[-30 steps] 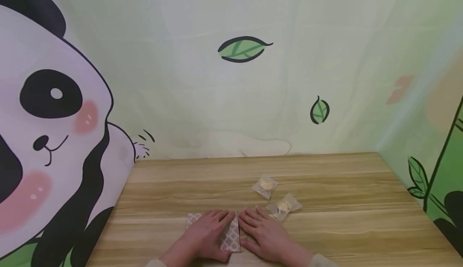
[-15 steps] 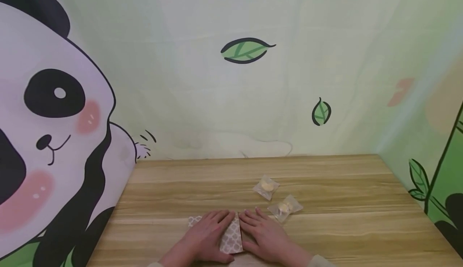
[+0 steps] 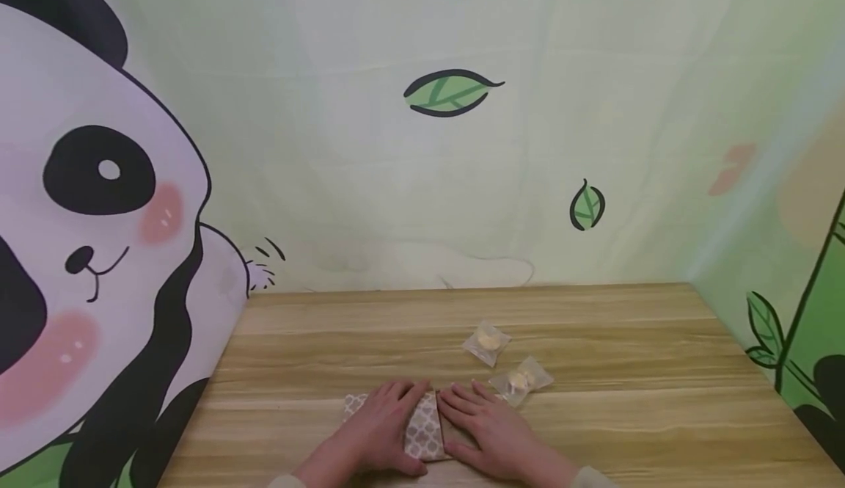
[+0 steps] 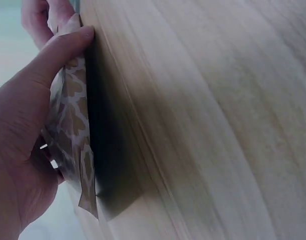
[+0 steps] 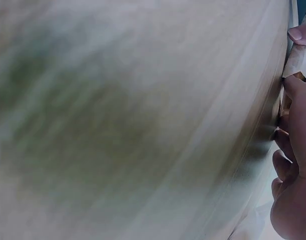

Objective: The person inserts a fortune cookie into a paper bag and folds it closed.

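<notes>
A flat paper packet (image 3: 422,431) with a brown and white lattice print lies at the near middle of the wooden table. Spanning it from above, my left hand (image 3: 378,429) holds it with fingers at the far edge and thumb at the near edge. In the left wrist view the thumb lies along the edge of the packet (image 4: 75,100), which is tilted up off the wood there. My right hand (image 3: 491,429) presses with extended fingers on a plain brown part (image 3: 458,438) at the packet's right side. That part is mostly hidden under the hand.
Two small clear wrappers with round pale yellow items inside, one farther back (image 3: 487,341) and one nearer (image 3: 521,379), lie just beyond my right hand. Behind the wooden table (image 3: 317,341) hangs a cloth backdrop (image 3: 330,143) printed with a panda and leaves.
My right hand has shifted slightly right, and more of the plain brown part shows beside the printed side. The left hand stays on the packet, its fingers slightly more raised. The wrapped items stay put.
</notes>
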Available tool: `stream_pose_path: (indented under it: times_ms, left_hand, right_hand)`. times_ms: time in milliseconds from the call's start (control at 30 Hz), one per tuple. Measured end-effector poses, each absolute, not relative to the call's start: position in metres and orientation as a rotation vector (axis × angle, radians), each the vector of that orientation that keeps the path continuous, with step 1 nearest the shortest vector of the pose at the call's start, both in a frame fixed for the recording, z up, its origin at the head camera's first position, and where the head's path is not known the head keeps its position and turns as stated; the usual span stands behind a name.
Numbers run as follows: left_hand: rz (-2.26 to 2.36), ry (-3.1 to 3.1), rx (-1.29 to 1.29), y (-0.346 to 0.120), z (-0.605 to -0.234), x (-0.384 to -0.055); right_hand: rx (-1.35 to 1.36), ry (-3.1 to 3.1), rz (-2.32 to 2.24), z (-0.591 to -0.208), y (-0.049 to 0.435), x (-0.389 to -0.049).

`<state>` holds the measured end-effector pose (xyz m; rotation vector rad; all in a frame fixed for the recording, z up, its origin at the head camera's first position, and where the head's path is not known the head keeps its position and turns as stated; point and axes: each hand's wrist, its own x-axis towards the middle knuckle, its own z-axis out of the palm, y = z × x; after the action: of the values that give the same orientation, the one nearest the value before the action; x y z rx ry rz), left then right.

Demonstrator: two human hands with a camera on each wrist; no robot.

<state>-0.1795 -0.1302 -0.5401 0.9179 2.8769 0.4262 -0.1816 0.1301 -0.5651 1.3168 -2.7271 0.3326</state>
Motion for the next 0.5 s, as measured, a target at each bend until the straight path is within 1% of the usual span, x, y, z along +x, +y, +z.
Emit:
stream_pose_path:
  times_ms: [333, 433, 500]
  left_hand:
    - [0.393, 2.867, 0.929, -0.131, -0.529, -0.184]
    - [0.445, 2.878, 0.934, -0.132, -0.533, -0.184]
    - [0.521, 2.882, 0.928, -0.133, -0.538, -0.183]
  right_hand:
    - [1.324, -2.67, 0.292, -0.564, 0.132, -0.183]
    - [1.292, -2.704, 0.39, -0.56, 0.136, -0.182]
    - [1.22, -2.753, 0.491, -0.554, 0.142, -0.183]
